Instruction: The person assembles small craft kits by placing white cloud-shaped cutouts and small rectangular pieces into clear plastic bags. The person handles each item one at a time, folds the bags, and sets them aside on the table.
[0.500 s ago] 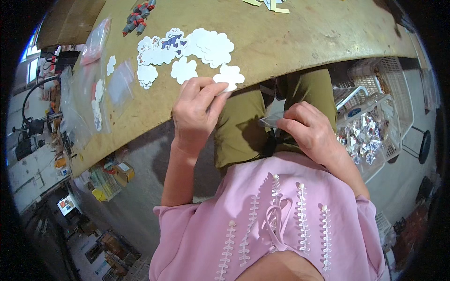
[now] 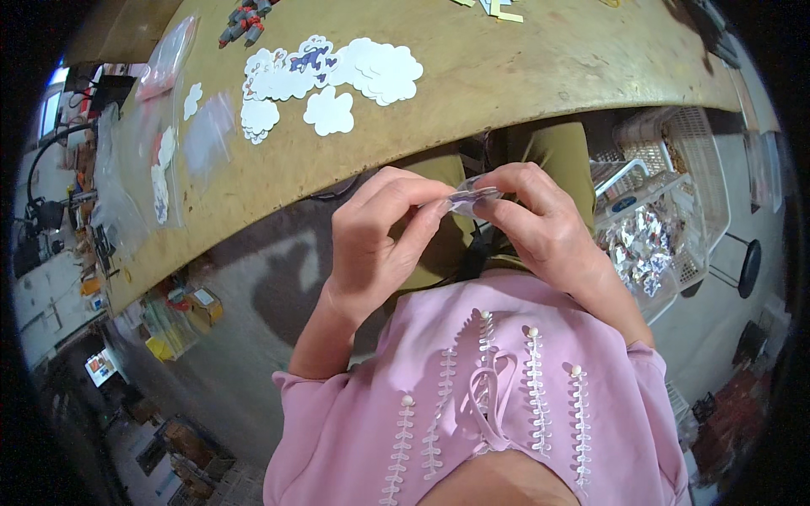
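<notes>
My left hand [image 2: 380,228] and my right hand [image 2: 540,211] meet above my lap, beyond the table's front edge. My left finger and thumb pinch the cloud-shaped cutout, seen nearly edge-on, at the mouth of a small clear plastic bag [image 2: 467,201]. The bag is pinched in my right fingers; how far the cutout sits inside it cannot be made out. On the table lie white cloud-shaped cutouts [image 2: 384,72] in overlapping piles, some with printed marks, and a separate small pile [image 2: 329,110] nearer to me.
Empty clear bags [image 2: 209,135] and larger plastic bags [image 2: 169,59] lie on the table's left [image 2: 253,185]. Grey and red small parts [image 2: 245,24] sit at the back. To my right, a clear bin [image 2: 641,244] holds many filled packets beside a white basket [image 2: 704,177].
My left hand has lifted the cutout off the table edge and carried it right to the bag. My right hand has come up and left with the bag to meet it.
</notes>
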Demonstrator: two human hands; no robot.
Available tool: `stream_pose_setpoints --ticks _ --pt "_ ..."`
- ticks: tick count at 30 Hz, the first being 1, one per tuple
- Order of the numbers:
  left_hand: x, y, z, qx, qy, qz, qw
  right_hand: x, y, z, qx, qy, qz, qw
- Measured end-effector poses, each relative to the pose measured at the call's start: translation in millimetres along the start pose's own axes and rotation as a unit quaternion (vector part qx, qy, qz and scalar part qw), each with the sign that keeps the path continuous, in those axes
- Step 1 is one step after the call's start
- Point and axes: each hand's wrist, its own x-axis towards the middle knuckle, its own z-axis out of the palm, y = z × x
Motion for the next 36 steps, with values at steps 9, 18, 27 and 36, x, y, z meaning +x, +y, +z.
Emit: stream_pose_setpoints --ticks 9,18,27,36 --pt "-6.7 4.3 -8.5 0.107 -0.129 0.030 0.985 0.8 -13.1 9.3 0.037 -0.068 -0.014 0.997" --pt "-13.8 -1.0 0.9 -0.065 -0.011 -0.041 0.997 1.0 -11.5 5.2 0.048 -0.042 0.028 0.998" --pt "-15.1 -4.9 2.3 -0.047 -0.081 -0.048 0.994 -2.6 -14.6 11.2 0.068 -0.068 0.040 0.995" --pt "-16.6 -24.3 2.9 0.063 -0.127 0.090 0.986 1.4 -10.4 5.1 0.020 -0.084 0.051 0.995"
